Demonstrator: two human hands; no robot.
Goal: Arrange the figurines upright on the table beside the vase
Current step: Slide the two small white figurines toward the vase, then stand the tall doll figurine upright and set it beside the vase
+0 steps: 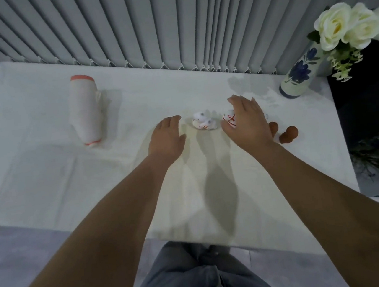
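Right hand closing in on the red-and-white figurine

The right hand [246, 122] is hovering with fingers spread and loose, its palm covering the red-and-white figurine [229, 119]; I cannot tell whether it is gripping. The left hand [167, 137] is lying open and empty, just left of the white pair of figurines [204, 123] between the hands. Brown figurines [288, 134] are sitting to the right, the vase [299, 75] farther back-right, so the right hand is nearer.

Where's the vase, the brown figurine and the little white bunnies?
vase [299, 75], head view, on its painted blue flower.
brown figurine [289, 134], head view, on its round body.
white bunnies [204, 123], head view, between the two.
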